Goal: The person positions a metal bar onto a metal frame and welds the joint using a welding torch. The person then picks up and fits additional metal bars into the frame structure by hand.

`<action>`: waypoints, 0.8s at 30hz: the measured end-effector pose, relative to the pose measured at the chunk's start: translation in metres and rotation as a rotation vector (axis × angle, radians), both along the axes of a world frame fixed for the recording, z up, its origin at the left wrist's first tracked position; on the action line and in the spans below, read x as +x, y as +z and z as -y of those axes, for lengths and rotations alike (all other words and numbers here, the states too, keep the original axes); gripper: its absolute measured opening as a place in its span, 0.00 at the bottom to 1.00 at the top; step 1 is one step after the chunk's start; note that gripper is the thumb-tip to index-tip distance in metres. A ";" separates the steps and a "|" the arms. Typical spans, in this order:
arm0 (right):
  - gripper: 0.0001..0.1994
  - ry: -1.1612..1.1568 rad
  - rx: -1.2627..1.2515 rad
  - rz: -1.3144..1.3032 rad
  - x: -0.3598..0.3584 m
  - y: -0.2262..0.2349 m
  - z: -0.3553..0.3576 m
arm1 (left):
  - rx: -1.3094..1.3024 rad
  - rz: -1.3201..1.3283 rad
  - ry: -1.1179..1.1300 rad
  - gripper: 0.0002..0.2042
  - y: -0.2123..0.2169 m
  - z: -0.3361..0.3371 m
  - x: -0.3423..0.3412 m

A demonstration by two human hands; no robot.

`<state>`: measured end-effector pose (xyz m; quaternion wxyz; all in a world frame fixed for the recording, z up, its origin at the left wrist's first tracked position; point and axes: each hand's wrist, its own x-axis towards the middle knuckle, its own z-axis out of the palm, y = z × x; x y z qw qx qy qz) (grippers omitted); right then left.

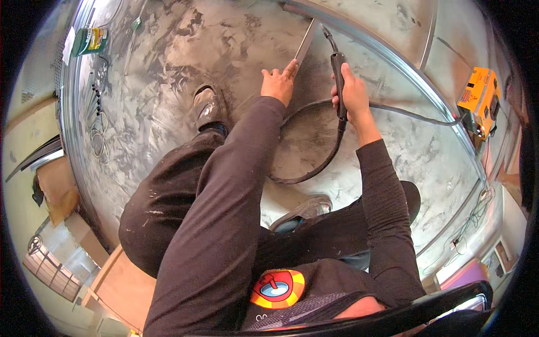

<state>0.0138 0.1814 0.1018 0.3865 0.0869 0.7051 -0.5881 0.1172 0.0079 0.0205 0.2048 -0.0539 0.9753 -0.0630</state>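
I crouch on a large sheet-metal surface [157, 84]. My left hand [278, 81] presses its fingertips on the lower end of a narrow flat metal strip [305, 45] that runs up toward a raised metal rim [387, 62]. My right hand [351, 90] is closed around the black handle of a welding torch [338, 73], whose nozzle points up at the strip's far end. A thick black hose [320, 163] loops from the torch handle across the metal in front of my knees.
An orange welding machine [477, 101] stands at the right, beyond the rim, joined by a grey cable [415, 115]. A green can [90, 40] and thin rods [98, 118] lie at the far left. My shoes [206, 106] rest on the metal. Boards and cables lie around the edges.
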 end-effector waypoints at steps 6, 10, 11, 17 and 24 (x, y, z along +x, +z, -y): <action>0.28 -0.055 -0.035 0.143 -0.024 -0.008 -0.002 | 0.002 0.038 0.014 0.36 0.001 -0.004 -0.003; 0.28 -0.036 -0.033 0.156 -0.026 -0.010 0.001 | -0.045 0.010 0.036 0.33 -0.006 -0.002 0.000; 0.28 -0.047 -0.037 0.161 -0.027 -0.011 0.000 | -0.053 0.011 0.030 0.32 -0.007 -0.002 0.000; 0.28 -0.065 -0.027 0.165 -0.031 -0.014 -0.002 | -0.036 0.025 0.023 0.31 -0.006 -0.003 -0.002; 0.28 -0.031 -0.028 0.136 -0.032 -0.013 -0.001 | -0.032 0.022 0.011 0.31 -0.006 -0.003 -0.002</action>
